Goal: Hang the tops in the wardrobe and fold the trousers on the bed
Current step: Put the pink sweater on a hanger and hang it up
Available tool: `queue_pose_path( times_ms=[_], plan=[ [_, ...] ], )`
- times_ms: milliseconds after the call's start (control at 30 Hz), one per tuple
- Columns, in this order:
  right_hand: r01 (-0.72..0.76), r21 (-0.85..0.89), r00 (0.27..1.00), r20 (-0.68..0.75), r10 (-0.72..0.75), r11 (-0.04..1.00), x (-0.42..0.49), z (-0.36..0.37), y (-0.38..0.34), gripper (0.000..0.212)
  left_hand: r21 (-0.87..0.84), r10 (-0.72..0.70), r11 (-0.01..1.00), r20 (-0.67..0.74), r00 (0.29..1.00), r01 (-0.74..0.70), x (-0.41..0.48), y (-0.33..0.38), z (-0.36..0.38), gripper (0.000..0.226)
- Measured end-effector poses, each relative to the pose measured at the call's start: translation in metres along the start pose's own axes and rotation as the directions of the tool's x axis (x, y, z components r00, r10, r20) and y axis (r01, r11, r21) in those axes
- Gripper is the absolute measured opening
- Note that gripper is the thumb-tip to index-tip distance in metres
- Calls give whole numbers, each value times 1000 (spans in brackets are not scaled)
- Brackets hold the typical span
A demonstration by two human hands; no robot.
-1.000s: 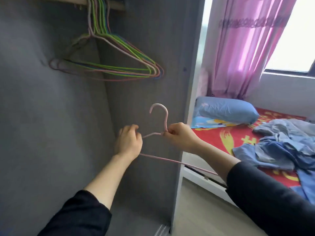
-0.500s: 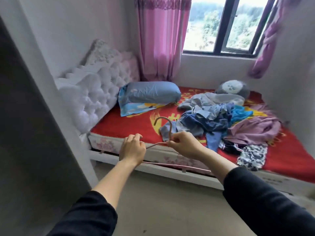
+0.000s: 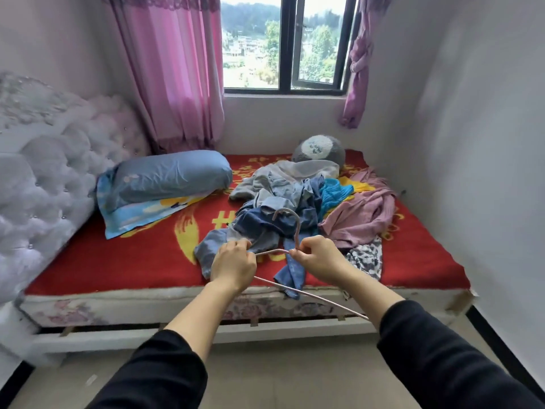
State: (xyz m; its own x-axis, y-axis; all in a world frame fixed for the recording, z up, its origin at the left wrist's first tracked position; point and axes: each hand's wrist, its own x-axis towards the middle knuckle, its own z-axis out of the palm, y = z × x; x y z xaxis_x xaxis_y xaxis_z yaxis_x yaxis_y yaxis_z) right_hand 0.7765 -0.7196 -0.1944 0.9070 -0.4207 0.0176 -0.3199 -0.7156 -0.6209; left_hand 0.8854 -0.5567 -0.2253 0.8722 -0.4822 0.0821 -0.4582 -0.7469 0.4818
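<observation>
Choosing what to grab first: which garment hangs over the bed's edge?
The blue denim piece by the right hand; the mauve, turquoise and patterned garments lie fully on the bed.

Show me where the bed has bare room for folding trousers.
Widest bare patch: the red bedspread at the front left, between the blue pillow, the clothes pile and the bed's front edge. A smaller strip lies right of the patterned garment. The middle is crowded.
</observation>
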Motion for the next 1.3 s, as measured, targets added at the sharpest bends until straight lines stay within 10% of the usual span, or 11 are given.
queue_pose_path(
  times_ms=[567,1300],
  plan=[
    [-210,11,968,-141,209,978,209,-80,110,36,11,126,992,94,988,-128,257,88,87,32],
    [-609,-17,793,-30,609,793,442,-143,481,25,62,-42,998,506,862,12,480,244,421,33]
  ],
)
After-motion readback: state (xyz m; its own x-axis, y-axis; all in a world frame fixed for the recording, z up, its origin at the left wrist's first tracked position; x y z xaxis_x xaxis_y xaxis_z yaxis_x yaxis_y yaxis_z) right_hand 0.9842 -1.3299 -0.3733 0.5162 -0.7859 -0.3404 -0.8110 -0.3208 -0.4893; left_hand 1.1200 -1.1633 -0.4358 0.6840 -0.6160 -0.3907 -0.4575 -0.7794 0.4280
